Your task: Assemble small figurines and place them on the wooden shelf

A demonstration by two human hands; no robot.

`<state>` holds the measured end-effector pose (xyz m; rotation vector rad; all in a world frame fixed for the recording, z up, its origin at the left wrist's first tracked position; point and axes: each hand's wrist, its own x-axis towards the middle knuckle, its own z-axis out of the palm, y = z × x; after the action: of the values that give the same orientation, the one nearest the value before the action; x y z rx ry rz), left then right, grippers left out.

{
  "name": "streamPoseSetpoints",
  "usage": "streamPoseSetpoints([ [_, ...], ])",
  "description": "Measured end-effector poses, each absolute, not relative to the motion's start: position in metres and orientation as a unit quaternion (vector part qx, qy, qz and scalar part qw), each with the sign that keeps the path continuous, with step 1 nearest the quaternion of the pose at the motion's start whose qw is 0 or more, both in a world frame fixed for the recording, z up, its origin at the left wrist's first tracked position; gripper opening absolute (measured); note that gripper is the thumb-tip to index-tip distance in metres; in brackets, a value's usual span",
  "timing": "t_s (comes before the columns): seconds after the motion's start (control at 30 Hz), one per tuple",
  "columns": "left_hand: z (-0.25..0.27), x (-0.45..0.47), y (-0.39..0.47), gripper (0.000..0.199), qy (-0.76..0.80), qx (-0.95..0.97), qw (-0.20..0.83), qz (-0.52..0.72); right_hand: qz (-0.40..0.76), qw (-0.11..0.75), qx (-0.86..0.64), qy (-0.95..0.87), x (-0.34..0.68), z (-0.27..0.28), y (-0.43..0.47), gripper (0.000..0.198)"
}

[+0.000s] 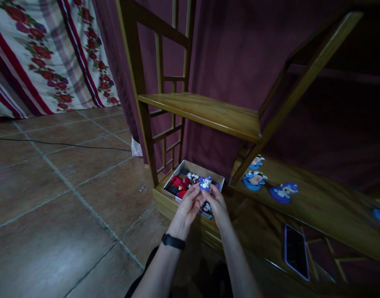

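A small purple-and-white figurine [205,183] is held between both hands, above a cardboard box [216,176]. My left hand [189,203], with a black band on its wrist, closes its fingers on the figurine's left side. From the right, my right hand [215,199] grips the same figurine with thumb and fingers. Inside the box lie several more figurines, among them a red one [178,182] with black parts. My hands hide part of the box's contents and its front wall.
The box stands on a low part of a wooden shelf unit, beneath a wooden shelf board [202,109]. To the right, a purple figurine [284,192] and several blue-based ones stand on another board [326,203]. A phone-like dark device [296,251] lies lower right. A cable [62,144] crosses the tiled floor.
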<state>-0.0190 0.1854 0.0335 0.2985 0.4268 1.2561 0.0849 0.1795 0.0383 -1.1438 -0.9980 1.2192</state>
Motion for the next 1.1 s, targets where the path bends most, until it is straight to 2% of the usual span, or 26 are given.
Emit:
streamPoseSetpoints([
  [0.23, 0.0351, -0.0187, 0.1857, 0.019, 0.207, 0.128, 0.783, 0.573, 0.522, 0.571, -0.480, -0.413, 0.0865, 0.0316, 0.1834, 0.054],
  [0.67, 0.0334, -0.0208, 0.1856, 0.017, 0.213, 0.121, 0.778, 0.579, 0.511, 0.564, -0.508, -0.403, 0.0866, 0.0374, 0.1800, 0.051],
  [1.1, 0.0332, -0.0200, 0.1854, 0.034, 0.188, 0.154, 0.776, 0.582, 0.531, 0.573, -0.456, -0.426, 0.0841, 0.0369, 0.1814, 0.047],
])
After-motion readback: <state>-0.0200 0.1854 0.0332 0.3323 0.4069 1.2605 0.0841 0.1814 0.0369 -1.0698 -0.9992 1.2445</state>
